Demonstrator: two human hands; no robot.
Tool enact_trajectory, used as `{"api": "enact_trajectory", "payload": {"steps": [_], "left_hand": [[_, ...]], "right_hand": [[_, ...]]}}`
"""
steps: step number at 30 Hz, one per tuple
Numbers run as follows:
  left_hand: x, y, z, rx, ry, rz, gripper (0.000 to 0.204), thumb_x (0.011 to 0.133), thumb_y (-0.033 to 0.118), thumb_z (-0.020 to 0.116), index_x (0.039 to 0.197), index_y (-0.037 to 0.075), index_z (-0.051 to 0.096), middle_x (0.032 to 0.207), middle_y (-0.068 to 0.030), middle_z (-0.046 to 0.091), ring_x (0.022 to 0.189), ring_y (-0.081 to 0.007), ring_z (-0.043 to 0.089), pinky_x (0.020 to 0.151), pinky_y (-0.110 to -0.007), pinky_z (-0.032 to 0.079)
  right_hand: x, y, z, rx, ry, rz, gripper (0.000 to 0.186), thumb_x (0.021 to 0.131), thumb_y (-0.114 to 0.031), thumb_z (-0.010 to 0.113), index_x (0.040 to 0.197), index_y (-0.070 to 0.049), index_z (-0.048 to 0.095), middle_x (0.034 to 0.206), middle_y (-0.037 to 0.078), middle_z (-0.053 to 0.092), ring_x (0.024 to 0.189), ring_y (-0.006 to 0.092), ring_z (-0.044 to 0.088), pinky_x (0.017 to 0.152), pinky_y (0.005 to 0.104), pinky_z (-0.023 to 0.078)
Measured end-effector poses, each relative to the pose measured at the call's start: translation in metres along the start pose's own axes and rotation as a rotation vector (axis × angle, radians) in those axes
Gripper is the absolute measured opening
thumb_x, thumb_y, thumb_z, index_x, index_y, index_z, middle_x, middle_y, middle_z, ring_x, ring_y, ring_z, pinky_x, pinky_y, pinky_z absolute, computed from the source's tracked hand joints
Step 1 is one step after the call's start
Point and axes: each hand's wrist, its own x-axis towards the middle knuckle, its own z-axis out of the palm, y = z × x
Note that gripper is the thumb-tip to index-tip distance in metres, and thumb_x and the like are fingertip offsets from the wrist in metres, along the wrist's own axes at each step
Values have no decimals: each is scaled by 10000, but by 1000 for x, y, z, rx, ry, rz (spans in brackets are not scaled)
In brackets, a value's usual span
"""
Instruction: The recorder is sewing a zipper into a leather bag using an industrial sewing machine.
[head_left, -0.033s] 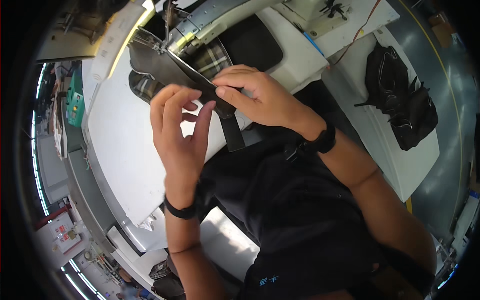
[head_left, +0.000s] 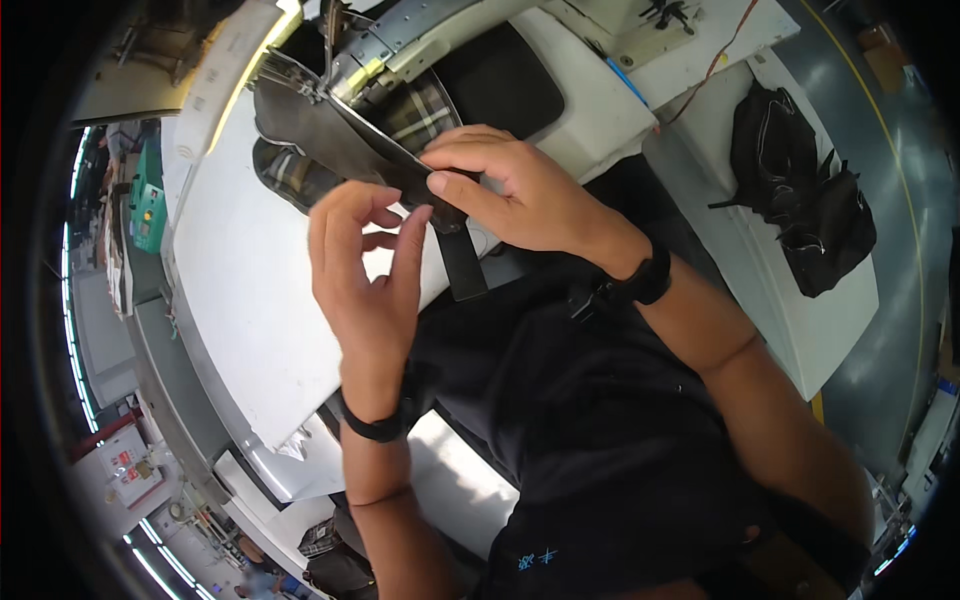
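A dark grey-brown leather-like panel (head_left: 330, 140) with plaid lining (head_left: 415, 112) lies under the presser foot of a sewing machine (head_left: 355, 75). My right hand (head_left: 520, 190) pinches the panel's raised edge between thumb and fingers, to the right of the foot. A dark strap (head_left: 461, 265) hangs from the panel's near end, below that hand. Beside this end is my left hand (head_left: 362, 255), fingers curled and thumb apart from them, with nothing visible between. Its fingertips are close to the panel; whether they touch it I cannot tell.
The white worktable (head_left: 250, 300) spreads to the left. On a side surface at the right lies a heap of black pieces (head_left: 790, 190). A blue pen-like stick (head_left: 627, 80) rests near the machine base. A green box (head_left: 148, 205) stands at the far left.
My left hand has shifted slightly right and toward me. The panel and its strap have slid a little left, my right hand keeping its pinch.
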Motion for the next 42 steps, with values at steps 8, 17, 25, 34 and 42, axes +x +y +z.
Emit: {"api": "enact_trajectory", "payload": {"steps": [8,17,25,34,42], "left_hand": [[-45,16,20,-314,86,-408,234,1008,31,696,1230,-40,678,1117,-65,707,996,-108,663,826,-250,559],[-50,10,27,-431,126,-397,266,1000,23,706,1259,-31,679,1063,-62,713,968,-99,674,794,-247,590],[-51,12,31,-508,161,-439,277,997,21,706,1264,-50,690,1072,-64,715,931,-96,654,812,-241,553],[-54,13,32,-502,182,-468,289,1007,42,702,1279,-50,676,1085,-69,724,962,-99,675,852,-239,565],[-58,9,37,-594,225,-466,325,1004,17,695,1315,-49,623,1141,-103,716,1021,-120,686,831,-243,591]], "right_hand": [[-15,-11,18,3,41,32,362,968,-156,723,1271,34,665,1302,188,662,1262,279,619,1069,364,492],[-15,-9,21,-11,43,9,328,959,-139,685,1230,44,684,1267,171,689,1231,296,629,1056,385,496],[-15,-9,24,-114,99,-75,307,931,-123,680,1176,62,692,1174,197,718,1176,336,655,1019,404,515],[-16,-6,27,-144,136,-137,269,922,-104,679,1129,66,698,1134,202,723,1124,343,669,991,412,525],[-13,-6,30,-138,155,-141,250,939,-150,736,1082,52,705,1054,170,731,1045,335,676,931,403,529]]}}
